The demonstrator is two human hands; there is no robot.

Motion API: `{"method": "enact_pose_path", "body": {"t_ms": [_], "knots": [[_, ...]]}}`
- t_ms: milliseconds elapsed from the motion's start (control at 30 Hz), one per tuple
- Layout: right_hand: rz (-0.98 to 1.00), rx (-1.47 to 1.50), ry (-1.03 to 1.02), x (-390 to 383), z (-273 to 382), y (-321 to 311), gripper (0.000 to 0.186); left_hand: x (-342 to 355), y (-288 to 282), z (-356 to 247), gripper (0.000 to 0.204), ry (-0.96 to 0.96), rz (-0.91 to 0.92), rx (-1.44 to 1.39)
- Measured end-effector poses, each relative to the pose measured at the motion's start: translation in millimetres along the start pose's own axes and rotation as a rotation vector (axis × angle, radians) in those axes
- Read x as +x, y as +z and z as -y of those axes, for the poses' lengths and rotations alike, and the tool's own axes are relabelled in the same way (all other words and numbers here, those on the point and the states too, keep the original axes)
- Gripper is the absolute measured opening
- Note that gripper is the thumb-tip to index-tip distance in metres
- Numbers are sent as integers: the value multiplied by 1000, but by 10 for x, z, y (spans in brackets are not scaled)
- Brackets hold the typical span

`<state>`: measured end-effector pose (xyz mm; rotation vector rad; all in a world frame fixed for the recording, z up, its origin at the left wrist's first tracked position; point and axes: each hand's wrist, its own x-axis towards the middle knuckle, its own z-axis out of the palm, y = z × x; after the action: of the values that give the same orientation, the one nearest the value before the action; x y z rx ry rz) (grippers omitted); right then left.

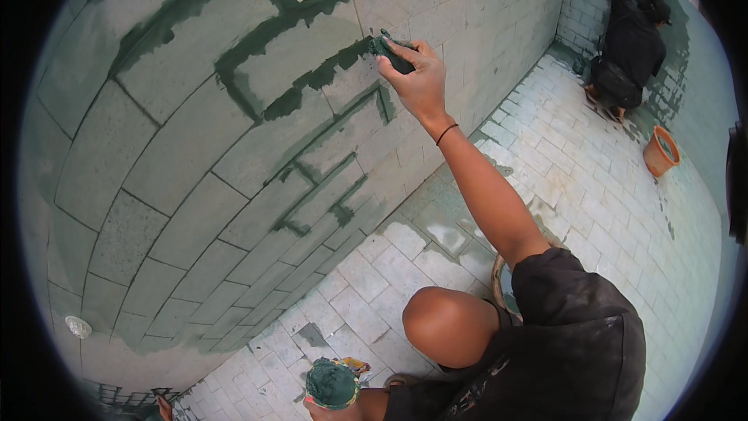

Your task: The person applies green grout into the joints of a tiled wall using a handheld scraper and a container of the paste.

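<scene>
My right hand (418, 78) reaches up to the tiled wall (187, 210). Its fingers are closed on a small dark pad (399, 60), smeared with green paste and touching the wall; its exact kind is hard to make out. Dark green paste (312, 74) runs along the tile joints in thick, ragged bands just left of that hand. Low at the front, my left hand (333, 412) holds a small tub of green paste (332, 383) with a colourful rim. The fingers under the tub are mostly out of the picture.
A co-worker in dark clothes (631, 51) squats by the far right wall, near an orange bucket (661, 153). Beside my knee stands another bucket (499, 281), partly hidden. Another person's hand (164, 407) shows at lower left. Round white fittings (78, 327) sit on the wall. Paste smears the tiled floor (576, 179).
</scene>
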<state>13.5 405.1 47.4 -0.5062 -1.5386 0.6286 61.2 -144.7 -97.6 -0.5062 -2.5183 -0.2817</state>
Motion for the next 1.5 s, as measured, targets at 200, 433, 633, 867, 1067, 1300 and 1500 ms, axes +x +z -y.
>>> {"method": "enact_pose_path", "body": {"t_ms": [200, 433, 633, 867, 1067, 1300, 1500], "knots": [[-205, 33, -163, 35, -178, 349, 33, 56, 38, -63, 83, 35, -69, -14], [-40, -201, -120, -133, -201, 147, 35, 33, 58, -41, 76, -6, -28, 58], [-86, -76, -105, 170, 100, -54, 36, 19, 64, -57, 75, -16, -23, -9], [55, -312, -105, 130, -72, -19, 36, 22, 80, -58, 74, -34, -8, -47], [-97, -20, -42, 254, -171, -20, 35, 7, 86, -41, 73, -46, 3, -52], [-112, -186, -155, 82, -557, 47, 34, 27, 102, -68, 71, -46, 8, -75], [-197, -133, -82, 341, -329, -139, 35, 26, 64, -104, 70, -38, 8, -59]]}}
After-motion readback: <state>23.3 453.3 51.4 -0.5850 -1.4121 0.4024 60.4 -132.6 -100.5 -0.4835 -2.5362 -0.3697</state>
